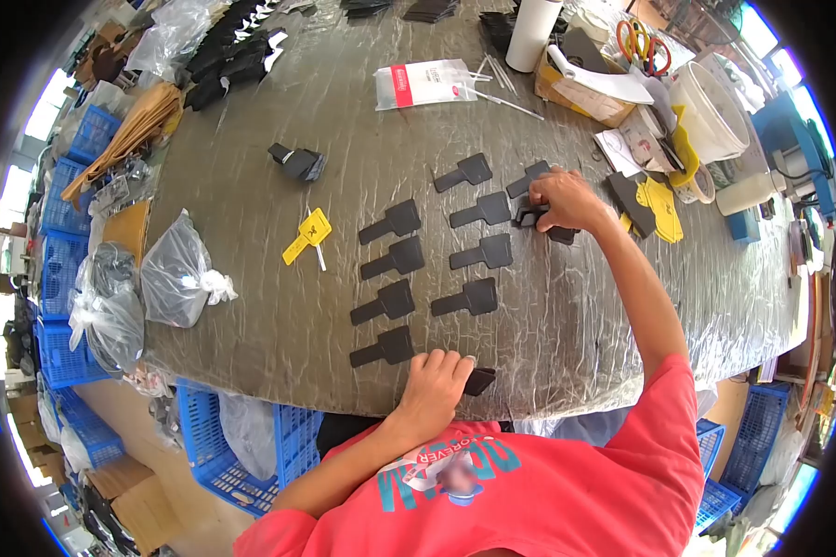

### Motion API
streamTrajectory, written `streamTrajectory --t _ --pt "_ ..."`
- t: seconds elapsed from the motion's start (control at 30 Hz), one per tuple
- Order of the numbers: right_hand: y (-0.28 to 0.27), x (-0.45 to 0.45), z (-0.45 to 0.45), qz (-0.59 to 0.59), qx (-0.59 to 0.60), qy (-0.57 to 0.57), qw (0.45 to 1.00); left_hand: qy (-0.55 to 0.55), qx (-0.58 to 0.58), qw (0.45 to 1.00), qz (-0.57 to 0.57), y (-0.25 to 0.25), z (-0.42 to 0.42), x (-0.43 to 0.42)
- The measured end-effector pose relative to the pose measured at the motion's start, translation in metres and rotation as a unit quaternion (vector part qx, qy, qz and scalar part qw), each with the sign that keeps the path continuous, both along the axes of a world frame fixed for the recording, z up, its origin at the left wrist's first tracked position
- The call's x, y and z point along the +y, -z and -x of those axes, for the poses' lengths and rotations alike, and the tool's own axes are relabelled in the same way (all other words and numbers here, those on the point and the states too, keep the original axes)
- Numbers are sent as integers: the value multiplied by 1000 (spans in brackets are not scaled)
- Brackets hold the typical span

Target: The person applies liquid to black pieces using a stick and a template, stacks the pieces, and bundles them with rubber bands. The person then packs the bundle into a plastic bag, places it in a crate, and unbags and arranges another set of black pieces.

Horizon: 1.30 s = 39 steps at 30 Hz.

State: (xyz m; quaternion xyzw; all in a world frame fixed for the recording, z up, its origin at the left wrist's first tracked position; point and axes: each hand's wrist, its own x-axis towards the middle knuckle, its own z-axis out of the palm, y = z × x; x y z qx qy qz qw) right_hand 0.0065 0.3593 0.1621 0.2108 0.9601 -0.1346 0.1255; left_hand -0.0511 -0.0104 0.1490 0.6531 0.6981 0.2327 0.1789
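Several flat black tag-shaped pieces, such as one black piece (478, 210), lie in two rough columns on the table; each has a wide end and a narrow strap. My right hand (567, 200) is closed around dark folded pieces (531, 216) at the upper end of the right column, beside another flat black piece (528, 179). The fingers hide part of what they grip. Near the table's front edge, my left hand (434, 392) is closed with curled fingers, and a black piece (479, 382) sticks out from its right side.
A banded black bundle (297, 162) and yellow tag (307, 236) lie left. A plastic packet (424, 84) with white sticks is at the back. A cardboard box (581, 88), scissors (643, 48) and white bucket (708, 111) stand back right. Clear bags (178, 278) sit left.
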Motion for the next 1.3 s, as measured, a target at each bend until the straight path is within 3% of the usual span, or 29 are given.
streamTrajectory --t 0.1,0.2,0.4,0.6,0.8,0.9,1.1,1.13,1.23,1.3 --pt "5 14 12 -37 72 -42 996 -25 -9 999 -29 -1 12 10" --pt "2 15 28 -40 11 -37 998 -43 1 997 -63 1 27 42" --pt "5 17 26 -28 19 -36 999 -72 39 994 -74 18 30 63" --pt "5 14 24 -47 14 -17 999 -48 39 998 -6 12 32 65" --pt "-5 6 19 -62 -15 -45 997 -46 39 998 -24 12 29 67" --pt "3 23 26 -55 48 -57 996 -22 -6 999 -38 14 31 67" --pt "15 37 29 -5 13 -12 1000 -24 42 994 -103 17 58 119" --pt "17 39 27 -1 -3 -17 1000 -32 88 994 -62 23 61 126" --pt "3 31 32 43 55 -2 998 -23 113 991 -63 25 65 132" --pt "1 29 52 40 99 -55 993 -23 124 991 -51 22 63 132"
